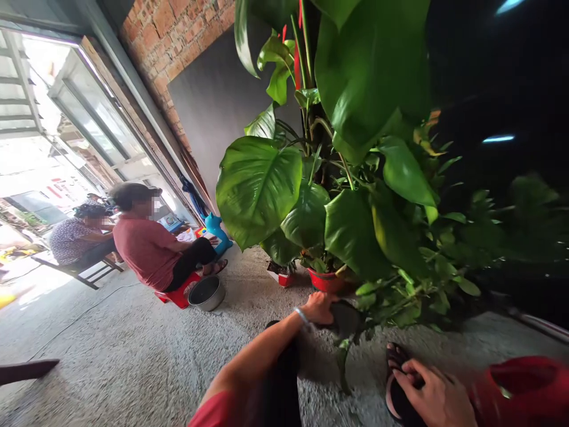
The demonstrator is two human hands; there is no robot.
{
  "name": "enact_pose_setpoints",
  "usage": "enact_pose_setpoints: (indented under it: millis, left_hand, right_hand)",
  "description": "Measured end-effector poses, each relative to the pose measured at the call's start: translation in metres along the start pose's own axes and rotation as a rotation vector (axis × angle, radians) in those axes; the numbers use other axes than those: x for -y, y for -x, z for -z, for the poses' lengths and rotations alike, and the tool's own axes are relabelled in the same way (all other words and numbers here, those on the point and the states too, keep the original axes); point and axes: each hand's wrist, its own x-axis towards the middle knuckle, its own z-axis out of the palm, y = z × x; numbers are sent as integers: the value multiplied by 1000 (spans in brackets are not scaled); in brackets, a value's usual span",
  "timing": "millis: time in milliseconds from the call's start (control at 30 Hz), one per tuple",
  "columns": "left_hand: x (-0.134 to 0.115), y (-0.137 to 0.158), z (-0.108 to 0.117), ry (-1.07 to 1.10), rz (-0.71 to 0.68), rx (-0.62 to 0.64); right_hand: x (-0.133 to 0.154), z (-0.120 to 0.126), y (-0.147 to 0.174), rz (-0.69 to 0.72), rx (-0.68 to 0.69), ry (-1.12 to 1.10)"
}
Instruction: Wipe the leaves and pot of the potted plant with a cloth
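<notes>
L hand (319, 307) is stretched fwd w/ a bracelet (302, 314) at the wrist, fingers closed around the rim of a dark pot (345, 319) that sits on the concrete floor (133, 362) at the foot of the plants. The small leafy plant (400, 296) in that pot spills out to the right; its stems hide most of the pot's far side.

R hand (433, 394) is low at the bottom edge, fingers bent and resting on a dark sandal (395, 379) w/ a pink edge; can't tell if it grips the strap or just lies on it. Just right of it is a red object (528, 385) (blurred, prob. plastic, can't say what).

Behind the dark pot, a red pot (326, 280) holds the big-leaf plant (311, 178), which climbs up past the top of the view. A smaller white-and-red pot (280, 276) stands just left of the red one.

Further left, well apart from the hands, a person in a red shirt (149, 246) sits on a red stool (178, 295), w/ a metal bowl (207, 292) on the floor beside the stool. A second person (75, 237) sits on a bench (84, 270) behind. Brick wall (173, 35) and grey panel (217, 101) at the back.
</notes>
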Motion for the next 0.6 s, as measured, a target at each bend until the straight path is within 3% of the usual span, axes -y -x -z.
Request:
enact_pose_setpoints:
  millis: [67, 133, 233, 300, 333, 367, 433, 533, 600]
  left_hand:
    - [19, 30, 16, 38, -72, -22]
    - [26, 44, 48, 122, -170, -192]
    - [19, 28, 90, 213, -226, -574]
    - [12, 5, 96, 220, -132, -745]
    - [10, -4, 89, 216, -64, -765]
    - [10, -9, 78, 211, -11, -737]
    - [17, -7, 44, 202, 1, -567]
    - [35, 18, 2, 218, -229, -296]
    - [41, 30, 0, 228, -324, -332]
  right_hand:
    - [-1, -4, 2, -87, -55, -48]
    - [1, -4, 1, -126, -86, -59]
    - [10, 3, -6, -13, -66, -11]
    - [17, 8, -11, 16, -60, -18]
    - [21, 9, -13, -9, -69, -42]
    - [23, 10, -15, -46, -78, -74]
    - [23, 8, -15, -121, -102, -135]
    - [16, 0, -10, -96, -103, -131]
    - [10, -3, -7, -47, -88, -90]
